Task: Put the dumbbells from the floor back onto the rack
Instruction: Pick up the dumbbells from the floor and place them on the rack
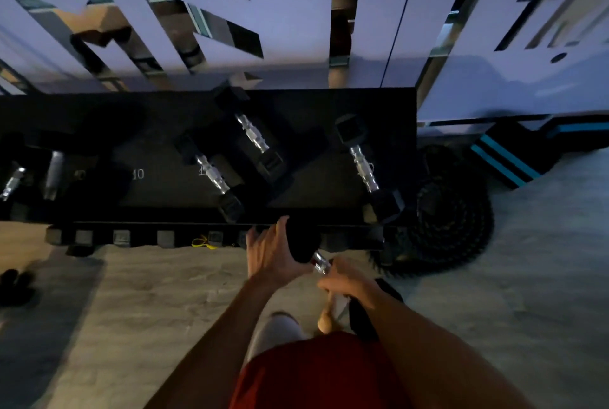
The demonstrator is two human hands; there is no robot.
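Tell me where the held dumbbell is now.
Head view, below centre: the dumbbell is at the front edge of the rack, left hand on its end, right hand round its handle.

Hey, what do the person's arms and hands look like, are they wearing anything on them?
The left forearm and right forearm are bare, with no sleeves in view. The left hand and right hand have no gloves; no watch or band shows in this dim picture.
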